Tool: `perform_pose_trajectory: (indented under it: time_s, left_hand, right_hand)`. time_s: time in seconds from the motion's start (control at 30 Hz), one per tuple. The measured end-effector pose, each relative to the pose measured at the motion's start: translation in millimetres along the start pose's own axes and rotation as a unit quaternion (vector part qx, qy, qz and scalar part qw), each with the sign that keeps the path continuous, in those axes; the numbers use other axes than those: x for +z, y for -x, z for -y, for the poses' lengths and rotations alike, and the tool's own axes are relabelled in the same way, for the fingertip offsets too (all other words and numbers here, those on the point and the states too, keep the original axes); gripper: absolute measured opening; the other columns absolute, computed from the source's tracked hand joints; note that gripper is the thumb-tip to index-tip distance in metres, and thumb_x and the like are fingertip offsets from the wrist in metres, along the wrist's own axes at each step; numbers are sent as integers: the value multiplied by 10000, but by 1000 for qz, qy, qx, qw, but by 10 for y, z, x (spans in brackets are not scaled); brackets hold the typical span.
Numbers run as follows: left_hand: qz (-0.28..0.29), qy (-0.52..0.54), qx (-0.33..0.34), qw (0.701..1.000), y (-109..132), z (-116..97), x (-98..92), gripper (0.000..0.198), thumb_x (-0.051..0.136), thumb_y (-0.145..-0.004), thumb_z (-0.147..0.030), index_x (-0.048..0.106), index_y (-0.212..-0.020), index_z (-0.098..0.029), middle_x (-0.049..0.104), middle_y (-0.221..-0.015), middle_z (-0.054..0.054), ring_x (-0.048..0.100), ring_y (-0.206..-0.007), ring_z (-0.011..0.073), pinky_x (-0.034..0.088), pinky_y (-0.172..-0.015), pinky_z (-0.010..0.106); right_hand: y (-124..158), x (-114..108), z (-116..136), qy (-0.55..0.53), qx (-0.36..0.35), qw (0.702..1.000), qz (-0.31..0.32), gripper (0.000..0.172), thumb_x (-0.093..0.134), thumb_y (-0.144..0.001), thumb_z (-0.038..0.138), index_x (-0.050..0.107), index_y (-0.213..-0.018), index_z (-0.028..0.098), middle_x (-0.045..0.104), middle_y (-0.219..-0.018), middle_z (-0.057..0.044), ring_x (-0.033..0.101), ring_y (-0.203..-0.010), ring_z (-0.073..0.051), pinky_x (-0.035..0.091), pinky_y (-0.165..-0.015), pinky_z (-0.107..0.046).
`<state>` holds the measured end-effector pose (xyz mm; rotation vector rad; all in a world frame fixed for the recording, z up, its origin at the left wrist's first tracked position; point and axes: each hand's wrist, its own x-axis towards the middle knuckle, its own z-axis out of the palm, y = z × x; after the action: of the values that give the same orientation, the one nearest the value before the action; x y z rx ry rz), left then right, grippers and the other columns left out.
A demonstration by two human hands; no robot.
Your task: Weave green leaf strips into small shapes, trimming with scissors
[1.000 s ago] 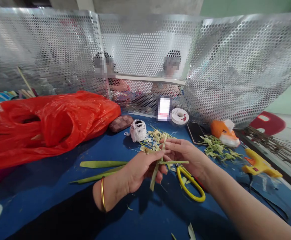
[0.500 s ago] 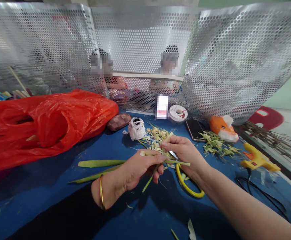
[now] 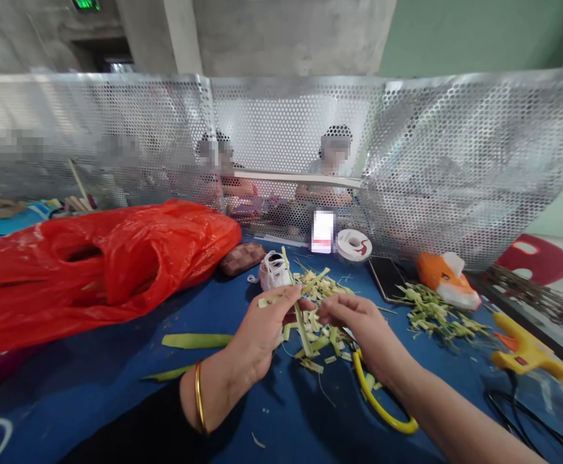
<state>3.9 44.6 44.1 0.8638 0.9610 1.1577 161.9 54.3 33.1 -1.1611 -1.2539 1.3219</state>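
Near the middle of the blue table, my left hand (image 3: 267,328) is closed, pinching pale green leaf strips (image 3: 303,328) that cross each other. One strip stands up past the thumb and hangs below the fingers. Beside it on the right, my right hand (image 3: 353,319) has its fingertips pinched together close to the strips; what they hold is hidden. Scissors with a yellow handle (image 3: 382,412) lie below my right hand, their blade partly covered by it. Leaf scraps (image 3: 332,287) are scattered behind and under both hands. Uncut green leaves (image 3: 197,340) rest left of my left hand.
A red plastic bag (image 3: 117,251) spreads across the left. White cord (image 3: 272,274), a checkered pouch (image 3: 243,258), a ribbon spool (image 3: 353,245) and phone (image 3: 386,280) stand behind. At right are a tissue pack (image 3: 443,277) and yellow glue gun (image 3: 527,351). Perforated screens separate other people.
The view has tilted upward. My right hand has come off the upright strip and sits right of my left hand. The crossing strips have turned in my left hand.
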Motion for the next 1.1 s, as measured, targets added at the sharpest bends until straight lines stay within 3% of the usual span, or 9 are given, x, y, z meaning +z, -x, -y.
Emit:
perform_pose_trajectory:
  time_s: [0.1,0.27,0.4,0.63,0.8,1.0,1.1]
  left_hand:
    - [-10,0,38,999,-6,28,7,275,710,-746,-428,729,-760,-154,692,-759,58,610,-719,155,457,-702,275]
    - [52,15,21,998,28,97,32,197,773,-694,-295,747,-814,-141,704,-835,63,605,-833,162,430,-772,255]
    - [103,30,21,994,10,73,23,255,762,-696,-220,741,-933,-127,705,-881,76,591,-815,159,428,-716,249]
    - [45,82,15,995,1,57,40,317,800,-654,-220,727,-949,-132,716,-957,91,621,-959,198,438,-883,299]
    - [44,99,8,994,20,30,48,308,805,-639,-207,729,-925,-121,719,-932,89,629,-971,196,443,-874,274]
    - [43,90,-22,995,-42,39,-6,219,785,-652,-197,715,-843,-116,707,-795,57,641,-791,150,464,-794,250]
    - [52,59,-23,997,-91,7,-57,192,711,-743,-276,668,-668,-105,661,-689,48,611,-675,122,471,-722,241]
  right_hand:
    - [133,143,-28,99,-50,990,83,276,670,-751,427,675,-672,163,654,-715,-34,568,-713,-182,421,-678,-300]
    - [239,255,-69,131,-96,987,14,295,576,-809,390,629,-618,172,614,-660,-23,548,-712,-187,419,-686,-297]
    - [220,224,-57,110,-112,988,16,301,528,-847,376,567,-617,187,576,-678,-17,509,-694,-170,403,-656,-277]
    - [245,230,-48,150,-220,963,44,288,470,-906,272,435,-626,213,535,-767,-24,499,-794,-177,405,-759,-288]
    - [264,251,-43,179,-258,947,65,204,454,-917,208,464,-713,215,525,-792,-23,509,-842,-173,409,-833,-282]
    - [266,211,-37,281,-283,914,70,288,422,-941,218,418,-652,211,536,-740,-18,502,-709,-152,410,-653,-247]
    - [302,88,70,397,-297,868,26,326,433,-954,291,422,-638,212,496,-611,9,449,-558,-137,323,-527,-255]
